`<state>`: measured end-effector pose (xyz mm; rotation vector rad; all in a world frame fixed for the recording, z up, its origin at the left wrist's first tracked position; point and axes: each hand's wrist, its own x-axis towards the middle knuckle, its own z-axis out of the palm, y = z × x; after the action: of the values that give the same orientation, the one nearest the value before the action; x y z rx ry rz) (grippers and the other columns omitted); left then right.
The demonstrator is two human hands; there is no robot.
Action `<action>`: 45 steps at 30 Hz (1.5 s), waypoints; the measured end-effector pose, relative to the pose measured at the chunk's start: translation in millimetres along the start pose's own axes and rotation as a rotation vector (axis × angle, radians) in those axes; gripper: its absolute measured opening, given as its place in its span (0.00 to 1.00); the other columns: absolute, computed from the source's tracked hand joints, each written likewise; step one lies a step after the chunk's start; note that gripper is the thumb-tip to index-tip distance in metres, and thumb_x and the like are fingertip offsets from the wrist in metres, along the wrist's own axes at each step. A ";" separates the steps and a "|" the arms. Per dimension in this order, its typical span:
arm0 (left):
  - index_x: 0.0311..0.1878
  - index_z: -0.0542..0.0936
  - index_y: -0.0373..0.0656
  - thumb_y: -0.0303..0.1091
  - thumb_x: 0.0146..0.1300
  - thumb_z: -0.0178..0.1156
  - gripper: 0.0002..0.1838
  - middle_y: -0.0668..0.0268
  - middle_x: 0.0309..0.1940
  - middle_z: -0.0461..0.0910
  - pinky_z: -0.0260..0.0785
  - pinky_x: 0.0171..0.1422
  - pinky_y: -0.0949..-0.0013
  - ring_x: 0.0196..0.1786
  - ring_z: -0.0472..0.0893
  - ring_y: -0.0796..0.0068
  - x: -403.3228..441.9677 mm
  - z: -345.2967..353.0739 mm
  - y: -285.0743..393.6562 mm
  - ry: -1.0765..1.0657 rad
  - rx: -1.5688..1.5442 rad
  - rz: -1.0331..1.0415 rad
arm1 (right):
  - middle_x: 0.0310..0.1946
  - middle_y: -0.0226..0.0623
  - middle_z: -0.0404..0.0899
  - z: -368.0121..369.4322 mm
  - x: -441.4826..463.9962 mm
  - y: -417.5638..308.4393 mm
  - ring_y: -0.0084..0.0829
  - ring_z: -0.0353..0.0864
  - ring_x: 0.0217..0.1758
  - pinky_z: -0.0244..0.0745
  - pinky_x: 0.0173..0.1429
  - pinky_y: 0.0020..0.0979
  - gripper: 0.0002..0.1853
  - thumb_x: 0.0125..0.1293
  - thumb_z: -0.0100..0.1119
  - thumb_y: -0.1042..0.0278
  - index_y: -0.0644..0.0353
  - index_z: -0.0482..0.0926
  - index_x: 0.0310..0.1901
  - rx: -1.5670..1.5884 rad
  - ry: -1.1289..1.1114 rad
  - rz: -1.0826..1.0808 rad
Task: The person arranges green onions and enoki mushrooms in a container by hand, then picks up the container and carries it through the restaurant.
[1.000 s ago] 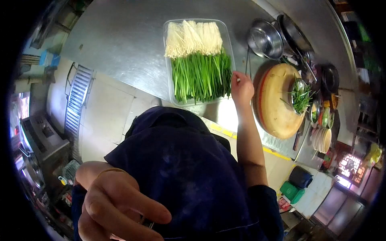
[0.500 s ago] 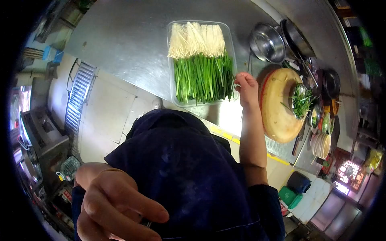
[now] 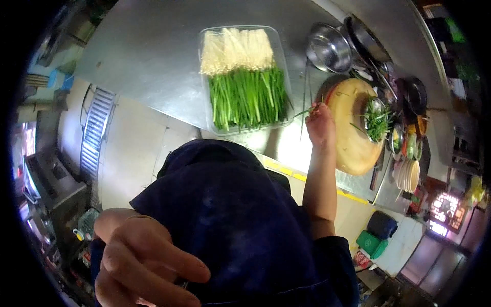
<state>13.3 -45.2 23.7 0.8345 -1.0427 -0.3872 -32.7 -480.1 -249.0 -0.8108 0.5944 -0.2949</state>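
A clear plastic tray (image 3: 205, 110) holds white enoki mushrooms (image 3: 238, 50) above a row of green chives (image 3: 248, 97). Just right of it, beside the round wooden cutting board (image 3: 353, 148), my right hand (image 3: 321, 125) pinches a few thin green strands (image 3: 305, 111). My left hand (image 3: 148, 263), large and close to the camera at the lower left, has curled fingers around a small shiny thing, mostly hidden. Cut greens (image 3: 377, 120) fill a small metal bowl at the board's right side.
Metal bowls (image 3: 329, 48) and a dark pan (image 3: 413, 95) stand on the steel table (image 3: 148, 56) at the upper right. A knife handle (image 3: 375, 176) and stacked pale bowls (image 3: 407, 175) are beyond the board. A floor grate (image 3: 97, 130) lies at left.
My right hand has moved from the tray's right edge toward the board, and green strands now show in its fingers. My left hand has stayed nearly the same.
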 end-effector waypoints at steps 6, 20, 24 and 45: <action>0.44 0.85 0.55 0.54 0.73 0.48 0.20 0.59 0.37 0.81 0.76 0.38 0.67 0.37 0.77 0.65 -9.9 13.2 -22.1 0.184 -0.064 0.119 | 0.24 0.27 0.71 -87.5 13.1 -149.3 0.21 0.71 0.26 0.66 0.26 0.26 0.06 0.65 0.57 0.68 0.53 0.73 0.30 -0.408 0.209 -0.429; 0.64 0.72 0.62 0.53 0.70 0.52 0.22 0.81 0.61 0.72 0.70 0.54 0.54 0.56 0.71 0.65 10.1 14.2 -7.3 -0.087 0.124 0.013 | 0.45 0.35 0.83 -48.0 20.7 -49.0 0.28 0.80 0.47 0.74 0.52 0.27 0.10 0.68 0.58 0.75 0.64 0.81 0.49 -1.345 0.131 -0.790; 0.65 0.71 0.62 0.57 0.70 0.50 0.24 0.67 0.56 0.72 0.68 0.56 0.58 0.57 0.71 0.59 14.7 15.5 -21.2 -0.102 0.128 0.166 | 0.49 0.41 0.81 44.1 -19.1 21.9 0.47 0.77 0.51 0.73 0.55 0.40 0.13 0.58 0.64 0.70 0.54 0.84 0.46 -1.682 -0.110 -0.893; 0.42 0.84 0.42 0.52 0.75 0.44 0.25 0.71 0.45 0.82 0.76 0.34 0.69 0.39 0.79 0.72 -0.5 15.5 -26.0 0.264 0.127 0.317 | 0.36 0.30 0.77 95.7 -24.0 84.8 0.37 0.76 0.41 0.68 0.47 0.39 0.14 0.51 0.68 0.66 0.48 0.85 0.42 -1.712 -0.305 -1.112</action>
<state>2.0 -68.0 7.3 0.7923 -0.9384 0.0582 7.6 -356.5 -251.8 -2.7858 -0.1238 -0.6399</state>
